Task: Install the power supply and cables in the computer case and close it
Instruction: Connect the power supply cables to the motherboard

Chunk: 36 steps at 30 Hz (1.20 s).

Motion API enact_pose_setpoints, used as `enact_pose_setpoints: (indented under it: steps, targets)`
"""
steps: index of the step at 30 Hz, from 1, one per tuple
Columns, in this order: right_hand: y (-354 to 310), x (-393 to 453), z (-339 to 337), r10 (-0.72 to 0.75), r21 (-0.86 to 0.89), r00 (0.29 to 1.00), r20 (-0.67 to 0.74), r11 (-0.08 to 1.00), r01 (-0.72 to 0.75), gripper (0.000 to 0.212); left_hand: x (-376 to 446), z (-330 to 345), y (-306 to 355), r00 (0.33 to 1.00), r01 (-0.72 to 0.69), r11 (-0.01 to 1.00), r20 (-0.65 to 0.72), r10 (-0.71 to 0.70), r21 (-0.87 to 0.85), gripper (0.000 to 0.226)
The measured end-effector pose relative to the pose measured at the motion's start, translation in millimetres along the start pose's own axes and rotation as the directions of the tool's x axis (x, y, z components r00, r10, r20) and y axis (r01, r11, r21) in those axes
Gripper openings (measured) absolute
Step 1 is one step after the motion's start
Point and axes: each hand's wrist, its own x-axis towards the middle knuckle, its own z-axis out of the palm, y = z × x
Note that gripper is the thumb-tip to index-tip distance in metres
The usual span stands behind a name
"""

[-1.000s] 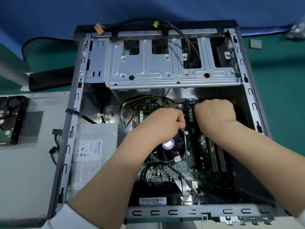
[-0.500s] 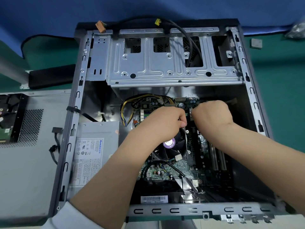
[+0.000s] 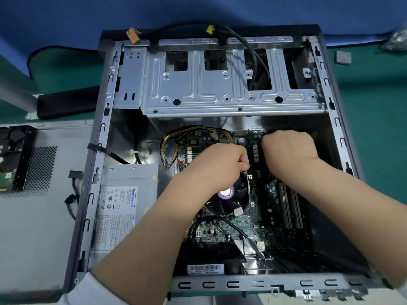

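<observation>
While both fists curl at motherboard (image 3: 240,227) top edge: left hand (image 3: 222,164), right hand (image 3: 288,148) nearer white connector (image 3: 240,132) (grip contents hidden).

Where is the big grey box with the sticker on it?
The power supply sits inside the computer case, against its left wall, just left of the left hand.

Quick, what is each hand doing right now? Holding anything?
Left hand: fingers curled above the fan; what it grips is hidden.
Right hand: fingers curled down at the motherboard; cannot tell what it holds.
</observation>
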Motion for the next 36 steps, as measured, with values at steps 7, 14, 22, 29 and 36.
enact_pose_setpoints:
  steps: [7,14,22,29,36]
  targets:
    - [-9.8,-4.2,4.7,-0.110,-0.081,0.994,0.025,0.990,0.112,0.030,1.0,1.6,-0.9,1.000,0.003,1.000,-0.007,-0.003,0.007,0.010]
    - [-4.7,-1.2,3.0,-0.025,-0.045,0.999,0.043,0.999,0.027,0.026,0.9,1.8,0.1,1.000,0.011,1.000,-0.008,-0.011,0.004,0.008]
    - [-10.0,-2.4,3.4,-0.140,-0.132,0.989,0.054,0.980,0.146,0.030,-0.5,0.0,1.8,1.000,0.016,1.000,-0.003,-0.016,0.007,0.008]
    - [1.5,-0.8,-0.3,0.028,0.036,0.998,0.054,0.999,-0.030,0.027,-0.3,0.2,2.2,1.000,0.017,1.000,0.000,-0.017,0.011,0.010]
    - [-9.4,-4.0,0.7,-0.060,-0.042,0.997,0.039,0.997,0.062,0.029,-0.7,-0.5,2.8,1.000,0.009,1.000,0.005,-0.010,0.023,0.011]
